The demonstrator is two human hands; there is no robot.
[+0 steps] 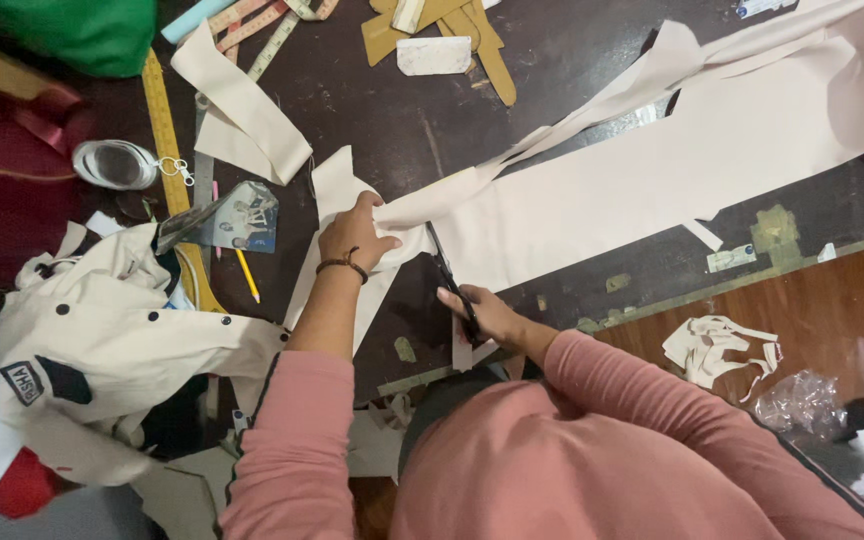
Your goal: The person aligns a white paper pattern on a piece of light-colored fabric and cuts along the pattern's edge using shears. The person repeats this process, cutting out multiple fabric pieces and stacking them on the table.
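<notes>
Left hand is pinching the near-left end of the cloth strip, fingers closed on it. Right hand is gripping the scissors, blades biting in just right of the left hand. Strip is lying on the table, running far-right.

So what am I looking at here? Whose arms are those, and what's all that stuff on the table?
The camera sits on a person's head and looks down, so the pink sleeves are that person's own arms. The left hand presses down a long strip of pale cloth on a dark table. The right hand holds black scissors with the blades at the cloth. Around them lie a yellow measuring tape, a pencil, cloth scraps and a cream jacket.
</notes>
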